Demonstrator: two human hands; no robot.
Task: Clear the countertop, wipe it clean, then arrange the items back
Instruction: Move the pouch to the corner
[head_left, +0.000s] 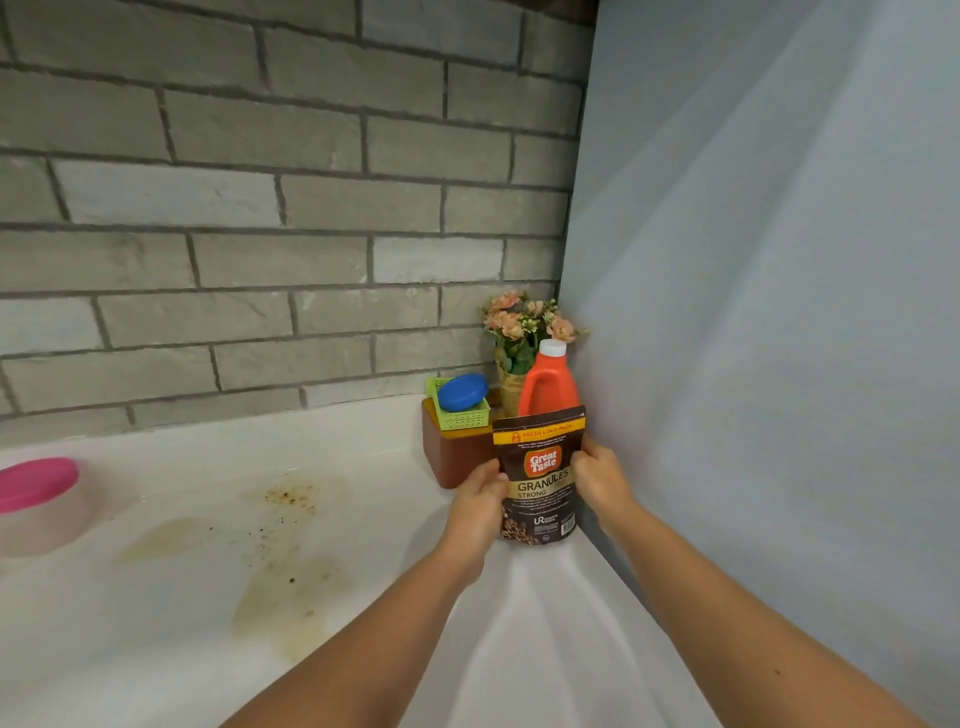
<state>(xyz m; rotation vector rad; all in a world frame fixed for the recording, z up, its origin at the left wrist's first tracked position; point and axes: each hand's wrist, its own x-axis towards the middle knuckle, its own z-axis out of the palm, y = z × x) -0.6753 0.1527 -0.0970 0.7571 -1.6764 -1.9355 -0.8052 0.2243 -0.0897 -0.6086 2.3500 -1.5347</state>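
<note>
Nearest, the white desk (363, 649) carries tan stains (291, 587) and dark specks left of the arms, so wiping looks not yet done. Further in, both hands clamp the coffee pouch (540, 478) from either side: left hand (480, 501) on its left edge, right hand (597, 475) on its right, each equally near. The pouch stands upright, long axis vertical, at the desk's far right corner (its base seems to touch the surface). Just behind it stand an orange bottle (548, 387), a brown box (452, 452) under a green basket (457, 410), and flowers (519, 322). A pink-lidded tub (36, 499) sits at the left edge.
</note>
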